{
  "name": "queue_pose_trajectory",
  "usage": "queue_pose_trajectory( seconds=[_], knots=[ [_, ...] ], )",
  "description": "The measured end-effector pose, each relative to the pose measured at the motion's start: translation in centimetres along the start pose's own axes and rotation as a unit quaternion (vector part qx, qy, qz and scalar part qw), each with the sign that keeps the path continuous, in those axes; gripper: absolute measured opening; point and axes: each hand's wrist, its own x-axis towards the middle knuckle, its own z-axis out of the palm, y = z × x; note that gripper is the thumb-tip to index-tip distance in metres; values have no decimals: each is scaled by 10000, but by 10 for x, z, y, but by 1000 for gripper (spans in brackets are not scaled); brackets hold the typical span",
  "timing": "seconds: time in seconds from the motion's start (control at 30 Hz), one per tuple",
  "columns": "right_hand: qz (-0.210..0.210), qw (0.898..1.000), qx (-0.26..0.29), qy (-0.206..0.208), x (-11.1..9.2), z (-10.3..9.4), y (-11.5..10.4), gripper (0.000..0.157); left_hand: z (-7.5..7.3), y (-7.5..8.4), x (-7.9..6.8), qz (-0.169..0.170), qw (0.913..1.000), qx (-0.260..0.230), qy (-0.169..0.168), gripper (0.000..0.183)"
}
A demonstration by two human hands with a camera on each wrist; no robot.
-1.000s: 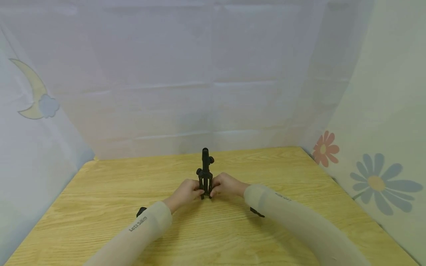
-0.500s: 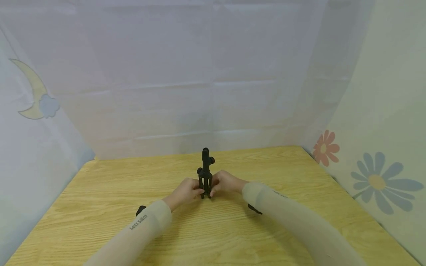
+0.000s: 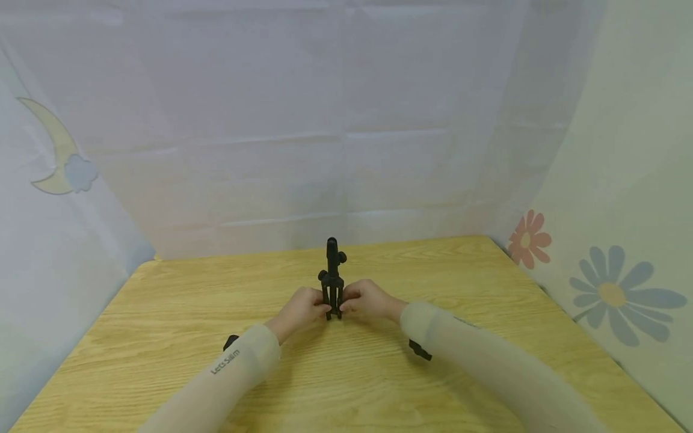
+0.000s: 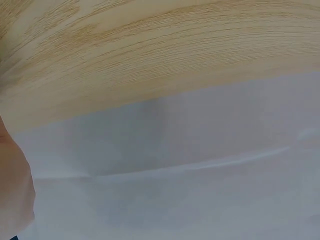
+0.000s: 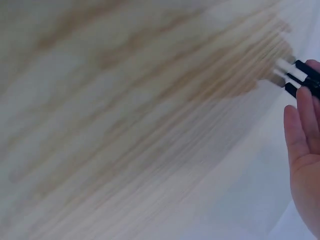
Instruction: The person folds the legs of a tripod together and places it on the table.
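Note:
A small black tripod (image 3: 332,270) stands upright on the wooden table, its legs folded close together and round knobs sticking out on both sides. My left hand (image 3: 301,310) grips the legs low on the left, thumb in front. From the right, my right hand (image 3: 370,300) pinches the lower legs, with its thumb at the near side. In the right wrist view the tripod's leg ends (image 5: 309,70) poke out past the fingertips at the right edge. Only a strip of the left hand (image 4: 15,190) enters the left wrist view; the tripod is out of that frame.
The pale wood table (image 3: 346,385) ends at a creased whitish backdrop (image 3: 281,150). Side panels carry a moon (image 3: 56,144) at left and flowers (image 3: 612,294) at right. Black wrist pieces (image 3: 420,350) hang beneath the light sleeves.
The tripod has shifted slightly away and left in the head view, both hands staying at its legs. My right forearm has swung a little to the right.

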Motion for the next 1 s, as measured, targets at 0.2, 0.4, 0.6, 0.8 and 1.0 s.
queue_pose_trajectory(
  seconds=[0.2, 0.4, 0.6, 0.8, 1.0],
  knots=[
    [118, 9991, 366, 203, -5, 4, -7, 12, 1, -1, -4, -146, 9998, -79, 102, 7],
    [458, 9951, 769, 414, -8, 7, -8, 14, 4, -2, -5, -596, 9966, -546, 175, 9],
    [582, 9891, 1180, 659, -6, 10, -7, 11, 6, 1, -5, -724, 9949, -636, 289, 9],
    [508, 9882, 1154, 870, -5, 12, -4, 9, 12, 4, -2, -589, 9961, -543, 381, 7],
    [232, 9934, 908, 664, 1, 9, 14, 9, 11, 8, -2, -672, 9965, -405, 297, 10]
  ],
)
